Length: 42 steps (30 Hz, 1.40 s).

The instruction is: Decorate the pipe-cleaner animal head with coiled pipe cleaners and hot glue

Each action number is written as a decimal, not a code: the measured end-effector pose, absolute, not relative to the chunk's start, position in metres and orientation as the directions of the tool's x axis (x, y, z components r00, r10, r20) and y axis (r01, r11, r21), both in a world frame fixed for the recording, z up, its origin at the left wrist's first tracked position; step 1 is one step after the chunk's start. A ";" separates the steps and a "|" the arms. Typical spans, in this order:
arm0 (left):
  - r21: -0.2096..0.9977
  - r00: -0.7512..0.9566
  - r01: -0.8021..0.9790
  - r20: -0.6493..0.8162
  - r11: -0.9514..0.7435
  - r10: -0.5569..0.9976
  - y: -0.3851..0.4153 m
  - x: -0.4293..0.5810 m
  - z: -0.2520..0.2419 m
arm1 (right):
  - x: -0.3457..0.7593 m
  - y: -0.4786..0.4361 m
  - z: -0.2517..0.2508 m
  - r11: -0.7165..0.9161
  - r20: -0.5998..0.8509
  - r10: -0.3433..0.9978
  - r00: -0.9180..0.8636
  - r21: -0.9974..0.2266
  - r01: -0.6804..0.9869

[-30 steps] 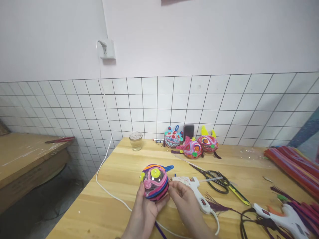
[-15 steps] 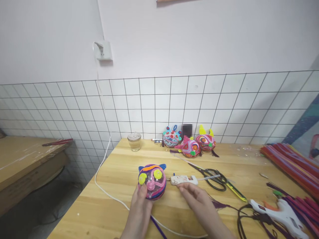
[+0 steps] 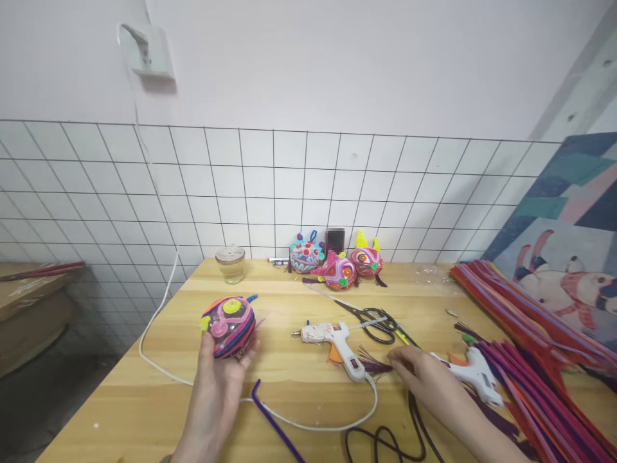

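1. Head view, key relation: a dark purple thread tassel with a flared fringe [image 3: 376, 365] is lying on the pale wooden tabletop [image 3: 120, 418], immediately left of the right hand's [image 3: 427, 379] fingertips. Its long axis is running roughly left-right, fringe spreading toward the grip of a white plastic glue gun with an orange trigger [image 3: 343, 347], bound end pointing at the fingers. Right hand is by far the nearer one.
2. Right fingers: narrow, thumb and index bunching close at the tassel's bound end. Can't tell if they're gripping it or just touching.
3. Left hand [image 3: 219, 386] is holding a round ball wrapped in multicoloured fuzzy stems with yellow discs [image 3: 229, 328], thumb on the near side, fingers cupping beneath. Ball is sitting above the table, left of the glue gun's nozzle, clear gap between.
4. Versus half a second ago: right hand is now working at the tassel, no longer beside the glue gun, so the gun's handle is showing. Ball is facing more sideways and sitting farther from the nozzle. Camera is looking further right, bringing more of a painted bear picture [image 3: 569, 276] into view.
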State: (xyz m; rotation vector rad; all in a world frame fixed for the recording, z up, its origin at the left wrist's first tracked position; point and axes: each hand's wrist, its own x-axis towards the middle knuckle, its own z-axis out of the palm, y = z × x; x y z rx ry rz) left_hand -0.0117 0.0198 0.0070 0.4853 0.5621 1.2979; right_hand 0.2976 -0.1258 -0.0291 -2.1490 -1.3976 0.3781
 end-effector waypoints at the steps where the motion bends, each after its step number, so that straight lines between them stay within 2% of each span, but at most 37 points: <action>1: 0.617 0.182 -0.755 -0.130 0.223 0.975 0.021 -0.013 0.006 | 0.302 -0.128 -0.030 -0.330 0.063 0.901 0.429 -0.541 0.774; 5: 0.588 0.201 -0.763 -0.178 0.268 0.963 0.024 -0.015 0.006 | 0.313 -0.127 -0.029 -0.361 0.070 0.902 0.426 -0.417 0.834; 9: 0.584 0.215 -0.765 -0.167 0.272 0.962 0.022 -0.014 0.010 | 0.321 -0.098 -0.017 -0.338 0.081 0.921 0.380 -0.317 0.886; 14: 0.589 0.189 -0.766 -0.176 0.257 0.966 0.017 -0.011 0.013 | 0.341 -0.060 -0.005 -0.353 0.020 0.932 0.363 -0.181 0.918; 19: 0.576 0.210 -0.773 -0.162 0.265 0.964 0.018 -0.012 0.012 | 0.348 -0.057 -0.016 -0.330 0.005 0.943 0.331 -0.079 0.941; 25: 0.541 0.262 -0.775 -0.196 0.327 0.945 0.017 -0.011 0.009 | 0.337 -0.055 -0.031 -0.270 0.073 0.962 0.263 0.120 0.955; 29: 0.513 0.321 -0.774 -0.189 0.372 0.928 0.015 -0.012 0.009 | 0.338 -0.058 -0.019 -0.206 0.116 0.976 0.182 0.243 0.948; 32: 0.492 0.346 -0.776 -0.190 0.394 0.919 0.015 -0.013 0.009 | 0.348 -0.066 -0.005 -0.215 0.168 0.971 0.169 0.312 0.925; 37: 0.470 0.359 -0.785 -0.186 0.404 0.914 0.014 -0.014 0.009 | 0.378 -0.087 0.009 -0.331 0.269 0.930 0.250 0.317 0.889; 40: 0.454 0.376 -0.790 -0.173 0.412 0.910 0.012 -0.014 0.009 | 0.389 -0.097 0.008 -0.385 0.327 0.895 0.305 0.217 0.897; 42: 0.441 0.404 -0.787 -0.158 0.431 0.901 0.010 -0.014 0.010 | 0.383 -0.101 0.004 -0.362 0.345 0.889 0.302 0.123 0.924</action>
